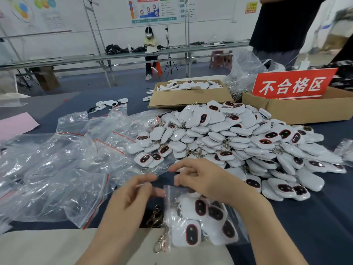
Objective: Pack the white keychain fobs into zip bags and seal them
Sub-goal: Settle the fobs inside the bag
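Since the zip bag point(200, 222), already full of white keychain fobs point(200, 207), lies on the near tabletop point(324, 217) with its mouth turned far, both hands meet there, likely to seal it: left hand point(131, 199) fingers point(145, 177) loosely spread, right hand point(208, 178) fingers point(183, 180) curled, grip hidden.

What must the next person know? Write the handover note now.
Left hand: loosely open beside the top corner of the filled bag, holding nothing visible.
Right hand: fingers curled over the bag's mouth; the grip is too blurred to tell.
Done: that bag holds several fobs, lying at the near table edge. Whether it is sealed cannot be told.
Left: check its seal, then pack the fob pile into the empty bags on the left.
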Demonstrator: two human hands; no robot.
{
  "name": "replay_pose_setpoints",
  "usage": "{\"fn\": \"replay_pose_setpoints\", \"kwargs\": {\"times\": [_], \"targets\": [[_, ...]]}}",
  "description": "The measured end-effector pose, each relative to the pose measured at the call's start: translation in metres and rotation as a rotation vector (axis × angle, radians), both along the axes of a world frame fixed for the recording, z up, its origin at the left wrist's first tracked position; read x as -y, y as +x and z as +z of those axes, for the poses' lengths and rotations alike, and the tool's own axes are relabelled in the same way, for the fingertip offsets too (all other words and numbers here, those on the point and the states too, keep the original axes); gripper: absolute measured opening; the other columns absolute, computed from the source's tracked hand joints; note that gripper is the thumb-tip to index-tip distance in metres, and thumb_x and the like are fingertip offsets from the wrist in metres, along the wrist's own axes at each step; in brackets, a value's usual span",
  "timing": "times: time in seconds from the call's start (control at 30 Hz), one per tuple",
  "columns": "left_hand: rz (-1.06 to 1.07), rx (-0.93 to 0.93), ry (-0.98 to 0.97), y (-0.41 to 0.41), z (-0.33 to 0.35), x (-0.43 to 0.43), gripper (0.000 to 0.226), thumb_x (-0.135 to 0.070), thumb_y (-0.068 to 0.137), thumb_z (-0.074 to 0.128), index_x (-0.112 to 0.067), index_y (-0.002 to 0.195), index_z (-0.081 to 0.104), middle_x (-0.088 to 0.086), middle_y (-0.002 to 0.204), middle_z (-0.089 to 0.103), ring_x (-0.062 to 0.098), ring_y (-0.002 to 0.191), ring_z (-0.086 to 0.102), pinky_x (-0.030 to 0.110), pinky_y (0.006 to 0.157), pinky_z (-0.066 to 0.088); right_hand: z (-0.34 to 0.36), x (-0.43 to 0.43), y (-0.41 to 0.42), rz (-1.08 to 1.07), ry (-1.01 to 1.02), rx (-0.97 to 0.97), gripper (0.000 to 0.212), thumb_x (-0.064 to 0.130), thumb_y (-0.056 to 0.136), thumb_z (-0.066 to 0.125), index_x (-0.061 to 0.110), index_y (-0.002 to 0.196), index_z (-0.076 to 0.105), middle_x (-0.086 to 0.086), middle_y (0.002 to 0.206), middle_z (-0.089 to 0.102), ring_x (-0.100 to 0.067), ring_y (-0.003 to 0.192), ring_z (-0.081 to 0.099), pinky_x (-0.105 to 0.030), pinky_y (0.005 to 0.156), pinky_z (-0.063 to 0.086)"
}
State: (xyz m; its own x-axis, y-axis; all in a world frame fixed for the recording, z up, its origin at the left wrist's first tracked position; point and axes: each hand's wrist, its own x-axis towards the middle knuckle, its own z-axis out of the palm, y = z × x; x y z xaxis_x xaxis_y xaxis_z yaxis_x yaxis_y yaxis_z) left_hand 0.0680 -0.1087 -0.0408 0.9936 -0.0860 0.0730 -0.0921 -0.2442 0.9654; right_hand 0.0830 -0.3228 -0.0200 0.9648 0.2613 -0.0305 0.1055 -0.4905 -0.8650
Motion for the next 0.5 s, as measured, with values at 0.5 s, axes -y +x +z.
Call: {"fn": "replay_pose_setpoints", "kwargs": {"times": [0.5], "targets": [[0.220, 0.323, 0.853, 0.084, -0.024, 0.029, 0.037, -0.038, 0.097, 0.062, -0.017, 0.127, 0.062, 0.014, 0.140, 0.050, 0.040, 0.128, 0.044, 0.052, 0.105, 0.037, -0.017, 0.003, 0.006, -0.140, -0.025, 0.039, 0.021, 0.036, 0.099, 0.056, 0.036, 0.118, 0.066, 0.016, 0.097, 0.068, 0.004, 0.092, 0.062, -0.017, 0.085, 0.051]]}}
